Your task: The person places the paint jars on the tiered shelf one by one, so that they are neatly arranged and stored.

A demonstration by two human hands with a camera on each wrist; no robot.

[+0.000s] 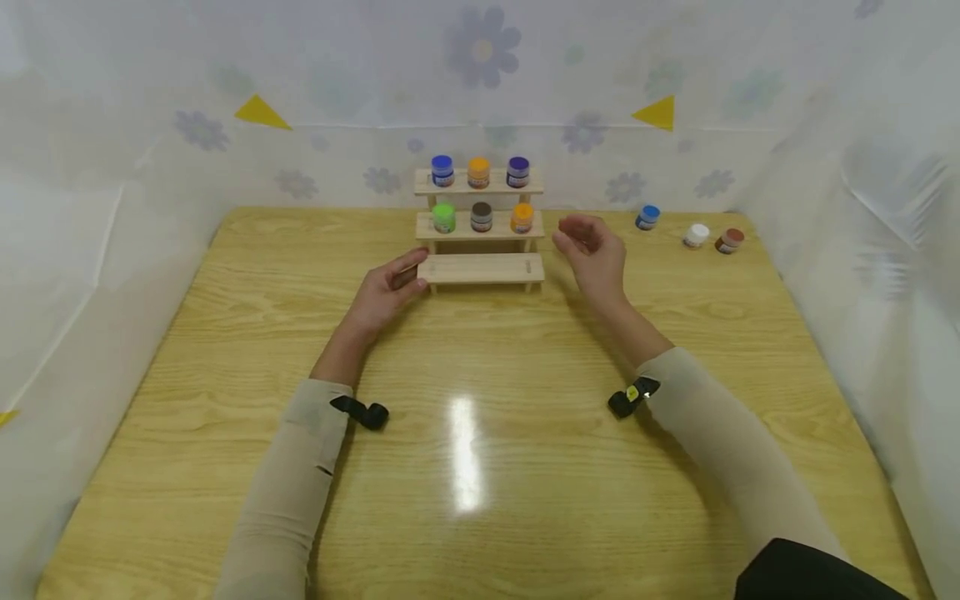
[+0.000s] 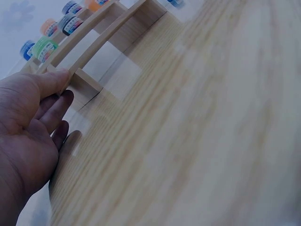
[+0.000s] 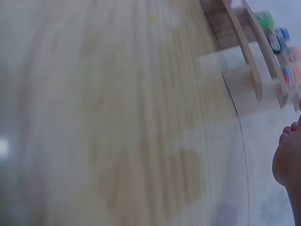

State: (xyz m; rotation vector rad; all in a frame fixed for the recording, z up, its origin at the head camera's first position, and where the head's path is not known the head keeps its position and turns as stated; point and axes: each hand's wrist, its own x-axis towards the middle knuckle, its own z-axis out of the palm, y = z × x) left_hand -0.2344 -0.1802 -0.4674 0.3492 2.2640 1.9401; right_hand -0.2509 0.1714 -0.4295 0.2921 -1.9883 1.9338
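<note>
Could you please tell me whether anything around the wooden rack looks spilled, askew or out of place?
Nothing looks spilled or knocked over. Mildly odd: a blue jar, a white jar and a brown jar sit apart on the table, right of the wooden rack, while six other jars stand on its upper two tiers.

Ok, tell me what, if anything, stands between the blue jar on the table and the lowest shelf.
The right hand does: in the head view it lies across the straight line from the blue jar to the lowest shelf. Nothing else visible blocks it.
</note>
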